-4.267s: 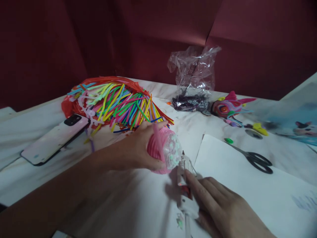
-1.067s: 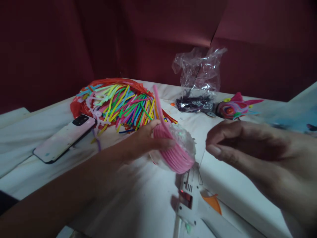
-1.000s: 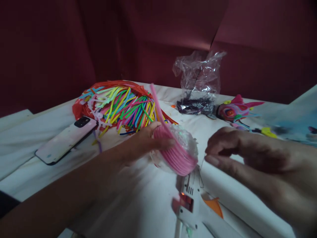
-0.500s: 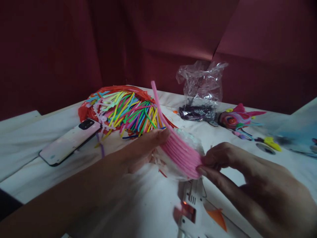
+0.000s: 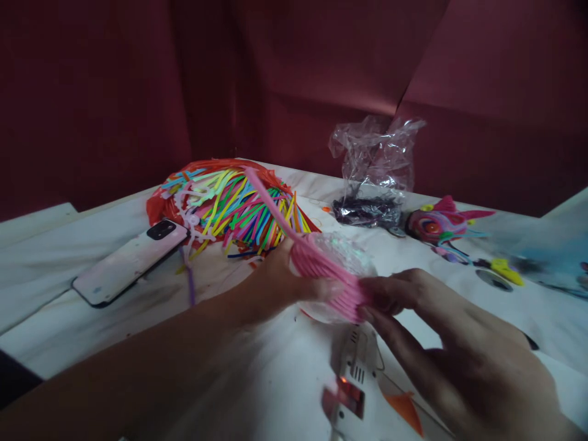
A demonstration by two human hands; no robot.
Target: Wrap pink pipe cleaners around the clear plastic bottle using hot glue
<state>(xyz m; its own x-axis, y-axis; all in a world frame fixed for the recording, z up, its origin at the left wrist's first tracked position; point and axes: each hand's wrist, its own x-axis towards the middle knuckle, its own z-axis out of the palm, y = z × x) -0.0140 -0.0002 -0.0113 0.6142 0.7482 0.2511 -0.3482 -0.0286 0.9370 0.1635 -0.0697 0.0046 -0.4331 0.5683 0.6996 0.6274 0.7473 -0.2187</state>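
Observation:
My left hand [image 5: 285,285] grips a clear round ball [image 5: 342,260] wrapped with coils of pink pipe cleaner [image 5: 321,272], held just above the white table [image 5: 68,269]. A loose pink end [image 5: 266,199] sticks up and back to the left. My right hand [image 5: 441,331] pinches the pink coils at the ball's right side with thumb and fingertips. A white glue gun [image 5: 353,380] lies on the table right below both hands, with an orange trigger [image 5: 404,416].
A heap of coloured pipe cleaners [image 5: 229,205] on red plastic lies at the back left, a phone [image 5: 131,260] beside it. A clear plastic bag [image 5: 374,174] with dark bits, a colourful craft figure [image 5: 436,223] and small yellow pieces [image 5: 505,269] sit at the back right.
My right hand left the glue gun, rose, then came in and pinched the pink coils. My left hand turned the ball, and the loose pink end swung left and lower.

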